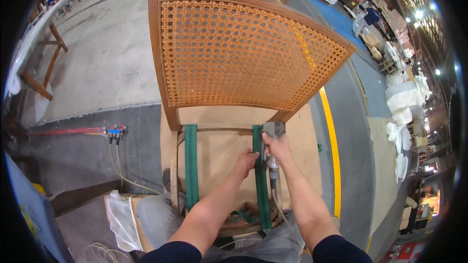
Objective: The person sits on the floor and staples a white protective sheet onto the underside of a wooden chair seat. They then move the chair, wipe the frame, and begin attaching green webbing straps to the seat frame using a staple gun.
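Observation:
A wooden chair frame with a woven cane back (229, 53) stands in front of me, its seat open. Two green webbing straps run front to back over the seat frame: a left strap (191, 165) and a right strap (262, 192). My right hand (279, 148) is wrapped round a grey air staple gun (274, 127), held at the back end of the right strap, by the rear seat rail. My left hand (247, 159) pinches the inner edge of that same strap, just below the gun. The gun's nose is hidden from this angle.
From the gun an air hose (280, 209) runs down past my legs. A blue-handled air manifold (115, 131) lies on the floor at left. Cardboard (304, 165) lies beneath the chair. White plastic sheeting (122, 219) sits by my left leg. Two people work far off.

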The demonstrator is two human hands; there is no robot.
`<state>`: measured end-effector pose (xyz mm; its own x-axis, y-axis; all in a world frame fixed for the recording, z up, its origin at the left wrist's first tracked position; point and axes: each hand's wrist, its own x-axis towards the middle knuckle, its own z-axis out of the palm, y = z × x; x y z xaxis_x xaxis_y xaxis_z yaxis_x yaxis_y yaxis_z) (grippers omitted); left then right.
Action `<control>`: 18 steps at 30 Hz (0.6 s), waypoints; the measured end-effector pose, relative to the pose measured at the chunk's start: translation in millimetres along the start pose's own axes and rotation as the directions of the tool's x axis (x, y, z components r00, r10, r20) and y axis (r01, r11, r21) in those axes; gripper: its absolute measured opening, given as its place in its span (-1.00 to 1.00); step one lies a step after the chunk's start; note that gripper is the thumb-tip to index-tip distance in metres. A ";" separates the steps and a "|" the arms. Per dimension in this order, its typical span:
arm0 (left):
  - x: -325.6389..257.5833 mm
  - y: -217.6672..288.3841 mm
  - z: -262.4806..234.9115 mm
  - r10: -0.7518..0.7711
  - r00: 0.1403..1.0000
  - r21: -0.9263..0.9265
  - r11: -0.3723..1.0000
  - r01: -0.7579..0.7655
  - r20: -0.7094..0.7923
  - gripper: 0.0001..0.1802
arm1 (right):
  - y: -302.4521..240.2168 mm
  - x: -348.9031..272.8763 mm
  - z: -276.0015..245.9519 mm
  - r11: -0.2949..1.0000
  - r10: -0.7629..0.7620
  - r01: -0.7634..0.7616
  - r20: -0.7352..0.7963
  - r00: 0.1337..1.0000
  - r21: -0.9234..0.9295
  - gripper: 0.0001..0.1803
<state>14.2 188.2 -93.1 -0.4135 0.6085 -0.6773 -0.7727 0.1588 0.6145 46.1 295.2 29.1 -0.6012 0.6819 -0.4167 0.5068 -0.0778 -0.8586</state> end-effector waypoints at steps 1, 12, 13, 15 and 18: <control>-6.4 -4.0 0.6 -0.020 1.000 0.014 1.000 0.020 0.010 -0.86 | -1.0 -1.6 0.6 1.000 0.014 -0.014 -0.018 1.000 -0.001 -0.78; -104.7 -60.8 15.7 -0.169 0.856 -0.190 0.937 0.294 0.488 -0.58 | -19.1 -142.5 -174.2 0.991 0.014 0.005 -0.149 0.989 0.131 -0.69; -118.1 -65.2 18.4 -0.179 0.831 -0.182 0.931 0.316 0.527 -0.53 | -13.4 -164.4 -206.0 0.992 0.049 -0.024 -0.201 0.978 0.124 -0.67; -144.1 -71.5 27.1 -0.225 0.779 -0.202 0.890 0.408 0.585 -0.53 | 3.6 -213.8 -276.6 0.983 0.148 -0.106 -0.312 0.938 0.149 -0.62; -179.3 -75.8 41.8 -0.286 0.864 -0.033 0.944 0.328 0.414 -0.68 | 48.2 -266.7 -338.4 0.932 0.320 -0.211 -0.390 0.863 0.296 -0.56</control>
<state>167.1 99.5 -1.4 0.0631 0.8025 -0.5932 -0.8809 0.3242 0.3448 440.0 355.8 200.0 -0.1159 0.8477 -0.5177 0.4166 -0.4316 -0.8001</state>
